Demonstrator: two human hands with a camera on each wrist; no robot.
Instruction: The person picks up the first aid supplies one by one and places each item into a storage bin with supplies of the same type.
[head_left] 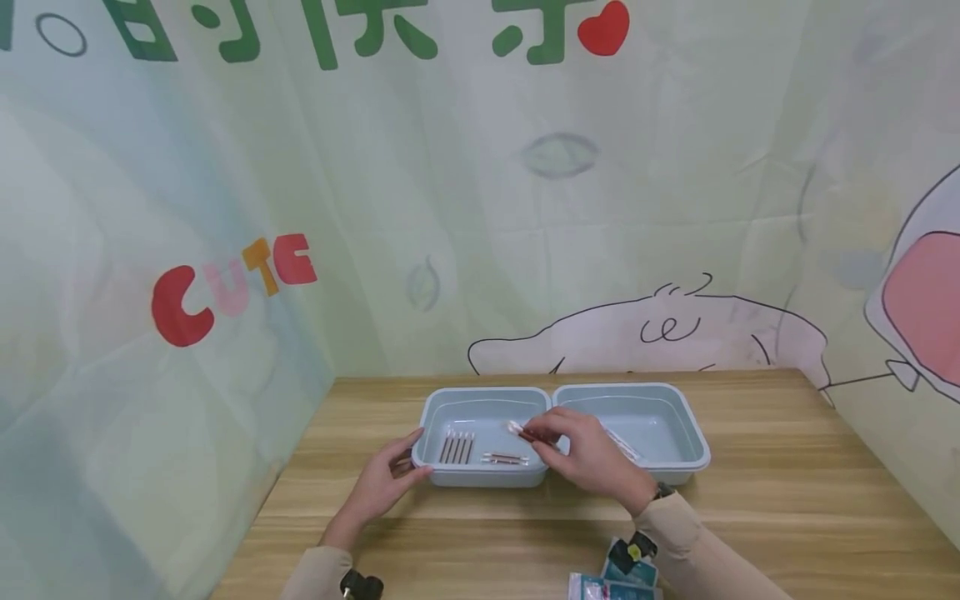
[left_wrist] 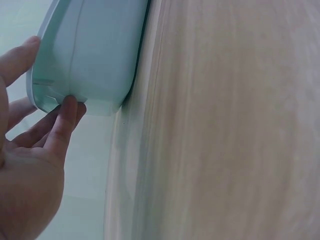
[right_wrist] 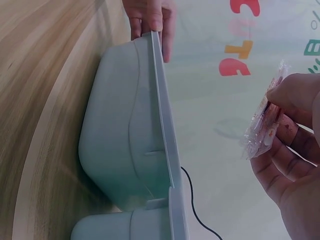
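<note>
Bins (head_left: 480,478), two; left hand (head_left: 380,482) grips one, right hand (head_left: 588,454) pinches one clear packet (right_wrist: 260,126)

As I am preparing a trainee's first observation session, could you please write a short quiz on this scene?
1. What does the right hand hold?
2. True or false: the left hand is clear of the left-hand bin.
3. Where do the teal packets lie? A) inside the left-hand bin; B) on the wood-grain table; C) inside the right-hand bin.

Key:
1. A clear-wrapped swab packet.
2. False; it grips that bin's rim at the left end.
3. B.
</note>
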